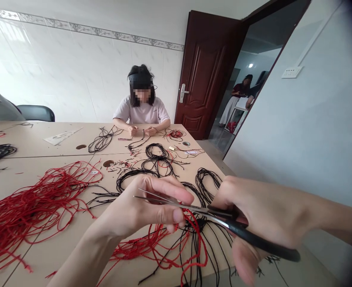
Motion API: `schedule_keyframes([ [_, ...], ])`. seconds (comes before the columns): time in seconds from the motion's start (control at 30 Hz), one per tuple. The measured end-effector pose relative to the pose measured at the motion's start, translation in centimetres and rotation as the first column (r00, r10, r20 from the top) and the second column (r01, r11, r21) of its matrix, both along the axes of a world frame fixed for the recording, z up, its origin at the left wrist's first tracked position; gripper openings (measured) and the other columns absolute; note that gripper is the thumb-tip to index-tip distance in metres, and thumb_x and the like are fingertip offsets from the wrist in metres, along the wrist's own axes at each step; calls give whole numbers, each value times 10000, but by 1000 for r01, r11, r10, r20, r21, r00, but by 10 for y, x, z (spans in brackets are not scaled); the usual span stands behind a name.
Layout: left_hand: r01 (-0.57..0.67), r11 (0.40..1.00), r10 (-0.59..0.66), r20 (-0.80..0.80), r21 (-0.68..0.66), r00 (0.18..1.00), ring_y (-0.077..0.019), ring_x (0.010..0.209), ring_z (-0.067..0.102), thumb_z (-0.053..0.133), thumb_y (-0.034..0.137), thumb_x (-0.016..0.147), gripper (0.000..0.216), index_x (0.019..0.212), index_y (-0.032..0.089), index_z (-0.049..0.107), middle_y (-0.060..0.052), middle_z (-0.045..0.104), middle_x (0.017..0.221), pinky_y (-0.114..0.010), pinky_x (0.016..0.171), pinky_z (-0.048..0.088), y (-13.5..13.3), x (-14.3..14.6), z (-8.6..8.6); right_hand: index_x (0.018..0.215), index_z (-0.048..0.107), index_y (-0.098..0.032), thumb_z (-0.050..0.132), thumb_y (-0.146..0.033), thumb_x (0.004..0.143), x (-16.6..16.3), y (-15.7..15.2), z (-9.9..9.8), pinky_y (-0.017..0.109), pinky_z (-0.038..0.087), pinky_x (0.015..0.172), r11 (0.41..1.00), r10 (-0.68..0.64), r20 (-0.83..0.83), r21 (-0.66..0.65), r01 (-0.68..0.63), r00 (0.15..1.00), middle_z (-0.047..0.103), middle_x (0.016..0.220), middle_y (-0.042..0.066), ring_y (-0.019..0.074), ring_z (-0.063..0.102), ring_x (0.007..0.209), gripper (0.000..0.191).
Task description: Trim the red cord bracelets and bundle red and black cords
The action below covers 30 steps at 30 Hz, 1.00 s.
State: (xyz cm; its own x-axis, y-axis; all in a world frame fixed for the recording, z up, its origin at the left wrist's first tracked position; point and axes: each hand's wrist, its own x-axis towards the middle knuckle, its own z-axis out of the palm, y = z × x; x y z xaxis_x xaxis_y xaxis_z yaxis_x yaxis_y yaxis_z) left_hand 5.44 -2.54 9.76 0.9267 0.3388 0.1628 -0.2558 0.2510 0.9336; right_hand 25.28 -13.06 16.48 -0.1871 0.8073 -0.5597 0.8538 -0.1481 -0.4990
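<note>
My left hand (134, 211) is closed in a pinch on a red cord (202, 239), which hangs in loops below the fingertips. My right hand (262, 211) grips black-handled scissors (247, 234) by the handles. The scissor blades point left and cross the left hand's fingers near the pinched cord, with their tips slightly apart. Fingers hide the cord's end, so whether the blades touch it cannot be made out. Under both hands lie a bunch of red cords (134, 250) and a spread of black cords (214, 249) at the table edge.
A large heap of red cords (44, 199) covers the table's left side. Coiled black cords (158, 153) and short cut scraps (125, 164) lie mid-table. Across the table (62, 159), a person (143, 107) works with cord in both hands. An open door (207, 71) stands behind.
</note>
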Motion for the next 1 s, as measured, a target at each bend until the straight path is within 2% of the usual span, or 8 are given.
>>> schedule_keyframes([
  [0.1, -6, 1000, 6, -7, -7, 1000, -30, 580, 629, 825, 148, 710, 176, 867, 224, 804, 15, 658, 844, -79, 535, 528, 1, 1, 0, 489, 320, -194, 865, -523, 461, 0, 1, 0, 219, 157, 349, 1000, -10, 21, 29, 10, 1000, 253, 481, -92, 54, 211, 451, 637],
  [0.2, -7, 1000, 7, -6, -11, 1000, -32, 596, 627, 829, 150, 704, 171, 854, 227, 805, 14, 661, 850, -80, 543, 528, 1, 2, 1, 501, 308, -194, 863, -551, 457, 2, 1, -3, 217, 148, 352, 997, 4, -23, 82, -2, 1000, 238, 501, -90, 54, 199, 465, 661],
  [0.47, -101, 991, 101, 10, 83, 995, -38, 602, 608, 806, 141, 728, 150, 838, 243, 810, -5, 678, 880, -99, 545, 517, -1, 0, 2, 475, 346, -183, 879, -540, 441, 3, 1, -2, 206, 189, 343, 999, -34, -60, -14, 33, 998, 265, 489, -95, 48, 236, 449, 642],
  [0.63, -143, 986, 141, 24, 84, 990, -37, 599, 591, 803, 149, 732, 145, 834, 252, 812, -8, 673, 862, -104, 537, 494, -3, 3, 4, 464, 333, -177, 868, -482, 499, 5, 2, -4, 204, 164, 336, 998, -33, -130, 45, 39, 991, 241, 493, -92, 45, 198, 455, 617],
  [0.8, -157, 986, 156, 26, 46, 987, -46, 574, 567, 813, 179, 721, 107, 817, 226, 812, -15, 662, 836, -134, 516, 481, -4, 4, 4, 490, 382, -176, 871, -531, 464, 6, 3, -8, 201, 151, 344, 998, -34, -173, 48, 43, 984, 225, 488, -95, 48, 182, 462, 605],
  [0.9, -187, 982, 187, 11, 24, 982, -58, 588, 569, 833, 200, 696, 102, 795, 206, 810, -24, 677, 831, -147, 525, 482, -4, 4, 3, 502, 407, -179, 832, -549, 538, 6, 4, -9, 200, 184, 366, 997, -37, -138, 59, 45, 990, 221, 498, -92, 55, 187, 469, 565],
  [1.0, -203, 979, 203, -7, 18, 979, -66, 588, 576, 848, 210, 673, 128, 791, 188, 805, -31, 699, 809, -160, 540, 489, -2, 6, 0, 526, 412, -186, 835, -570, 517, 5, 2, -8, 206, 212, 380, 990, -18, -11, 143, 19, 1000, 289, 491, -86, 64, 248, 474, 572],
])
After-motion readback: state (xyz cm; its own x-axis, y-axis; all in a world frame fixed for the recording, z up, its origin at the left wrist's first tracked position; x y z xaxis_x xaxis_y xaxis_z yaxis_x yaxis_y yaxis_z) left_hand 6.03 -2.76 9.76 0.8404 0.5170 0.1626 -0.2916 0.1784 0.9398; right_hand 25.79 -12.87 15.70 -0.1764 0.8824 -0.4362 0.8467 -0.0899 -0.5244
